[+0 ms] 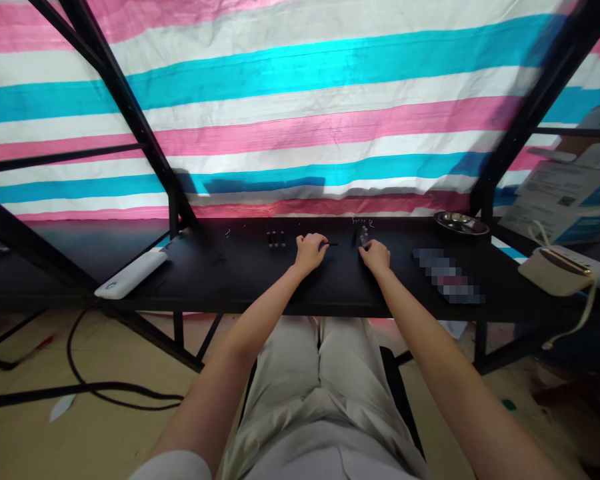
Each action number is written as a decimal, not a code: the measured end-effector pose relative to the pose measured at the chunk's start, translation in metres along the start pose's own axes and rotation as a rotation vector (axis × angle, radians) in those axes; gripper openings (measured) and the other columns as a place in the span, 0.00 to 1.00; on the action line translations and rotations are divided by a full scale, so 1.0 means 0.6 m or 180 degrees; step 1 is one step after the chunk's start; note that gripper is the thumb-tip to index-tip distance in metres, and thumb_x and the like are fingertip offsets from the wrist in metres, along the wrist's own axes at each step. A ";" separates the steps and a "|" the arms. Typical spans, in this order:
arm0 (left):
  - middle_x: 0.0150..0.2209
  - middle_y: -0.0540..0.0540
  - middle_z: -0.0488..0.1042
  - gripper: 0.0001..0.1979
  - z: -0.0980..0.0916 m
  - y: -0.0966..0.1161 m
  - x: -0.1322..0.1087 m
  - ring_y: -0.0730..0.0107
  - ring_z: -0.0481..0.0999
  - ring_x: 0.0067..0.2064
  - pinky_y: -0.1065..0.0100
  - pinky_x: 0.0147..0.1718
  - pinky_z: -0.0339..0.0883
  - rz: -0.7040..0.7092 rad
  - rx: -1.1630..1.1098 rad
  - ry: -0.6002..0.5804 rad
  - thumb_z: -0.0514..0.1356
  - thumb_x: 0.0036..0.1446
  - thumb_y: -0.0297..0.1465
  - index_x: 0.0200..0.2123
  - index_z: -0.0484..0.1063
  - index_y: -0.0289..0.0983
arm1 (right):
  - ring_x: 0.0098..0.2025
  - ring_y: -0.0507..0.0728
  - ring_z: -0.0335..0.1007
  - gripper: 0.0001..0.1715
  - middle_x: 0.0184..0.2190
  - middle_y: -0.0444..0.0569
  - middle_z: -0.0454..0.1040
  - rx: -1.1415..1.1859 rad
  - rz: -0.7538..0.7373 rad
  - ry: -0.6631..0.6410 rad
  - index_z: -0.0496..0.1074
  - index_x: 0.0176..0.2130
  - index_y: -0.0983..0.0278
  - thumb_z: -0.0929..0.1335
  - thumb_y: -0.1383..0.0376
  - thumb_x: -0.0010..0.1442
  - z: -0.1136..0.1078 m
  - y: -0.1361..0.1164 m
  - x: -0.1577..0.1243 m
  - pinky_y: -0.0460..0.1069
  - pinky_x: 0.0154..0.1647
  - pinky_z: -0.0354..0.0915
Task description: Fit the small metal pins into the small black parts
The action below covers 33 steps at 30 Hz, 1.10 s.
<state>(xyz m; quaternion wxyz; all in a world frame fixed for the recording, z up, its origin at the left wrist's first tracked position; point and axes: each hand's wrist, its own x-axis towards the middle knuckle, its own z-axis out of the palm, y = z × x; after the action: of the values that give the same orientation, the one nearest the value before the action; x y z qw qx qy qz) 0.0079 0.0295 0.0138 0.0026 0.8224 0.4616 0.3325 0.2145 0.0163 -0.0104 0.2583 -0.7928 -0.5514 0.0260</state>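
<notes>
The left hand point(309, 253) pinches a thin dark stick point(333, 244) between thumb and fingers, over a black counter point(230, 273). The stick juts from the fingertips toward the right hand point(377, 256); its long axis runs roughly sideways, nearly level, its free end pointing right. The right hand's fingers are bent at a cluster of small grey pieces point(364, 235) just beyond them; whether they grip one cannot be told. Three short dark pieces point(275, 239) form a row left of the left hand.
</notes>
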 end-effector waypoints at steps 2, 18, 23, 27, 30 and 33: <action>0.40 0.49 0.75 0.04 -0.007 -0.006 -0.010 0.66 0.70 0.44 0.61 0.45 0.50 -0.0217 -0.0114 0.0184 0.57 0.57 0.31 0.36 0.69 0.39 | 0.43 0.60 0.69 0.15 0.41 0.55 0.74 0.0008 0.0011 -0.0011 0.72 0.41 0.65 0.64 0.59 0.57 0.001 -0.001 0.002 0.51 0.42 0.60; 0.40 0.49 0.75 0.04 -0.013 0.001 -0.042 0.68 0.71 0.44 0.62 0.47 0.52 -0.0362 -0.0418 0.0297 0.57 0.58 0.31 0.36 0.70 0.39 | 0.36 0.57 0.68 0.10 0.34 0.53 0.74 -0.0731 -0.1824 0.0188 0.69 0.35 0.65 0.61 0.65 0.60 0.000 -0.036 -0.041 0.49 0.34 0.53; 0.39 0.49 0.75 0.04 -0.010 0.000 -0.042 0.67 0.71 0.43 0.62 0.47 0.52 -0.0304 -0.0467 0.0271 0.58 0.57 0.32 0.36 0.70 0.39 | 0.36 0.57 0.67 0.10 0.33 0.55 0.73 -0.0921 -0.2048 0.0283 0.69 0.35 0.67 0.60 0.65 0.61 0.001 -0.042 -0.047 0.49 0.33 0.51; 0.38 0.50 0.75 0.03 -0.007 -0.003 -0.041 0.68 0.71 0.42 0.61 0.47 0.53 -0.0261 -0.0539 0.0344 0.58 0.57 0.31 0.35 0.70 0.39 | 0.35 0.57 0.66 0.10 0.32 0.55 0.73 -0.0990 -0.2102 0.0304 0.68 0.34 0.67 0.60 0.66 0.61 0.000 -0.041 -0.047 0.49 0.33 0.50; 0.37 0.50 0.76 0.03 -0.005 -0.005 -0.041 0.68 0.71 0.41 0.61 0.47 0.54 -0.0165 -0.0614 0.0444 0.59 0.56 0.30 0.35 0.70 0.39 | 0.34 0.57 0.65 0.11 0.31 0.54 0.73 -0.1044 -0.2166 0.0353 0.68 0.34 0.67 0.59 0.66 0.61 0.000 -0.041 -0.049 0.49 0.33 0.49; 0.36 0.50 0.76 0.03 -0.005 -0.005 -0.041 0.69 0.72 0.40 0.62 0.46 0.57 -0.0024 -0.0720 0.0531 0.59 0.56 0.31 0.35 0.71 0.39 | 0.33 0.57 0.65 0.10 0.30 0.54 0.72 -0.1077 -0.2232 0.0408 0.68 0.34 0.68 0.59 0.67 0.60 -0.001 -0.042 -0.051 0.49 0.33 0.48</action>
<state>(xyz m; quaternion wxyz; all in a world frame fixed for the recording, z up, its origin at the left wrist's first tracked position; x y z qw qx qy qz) -0.0047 0.0120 0.0016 0.0582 0.7847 0.4228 0.4496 0.1811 -0.0043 -0.0065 0.1512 -0.5877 -0.7681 -0.2046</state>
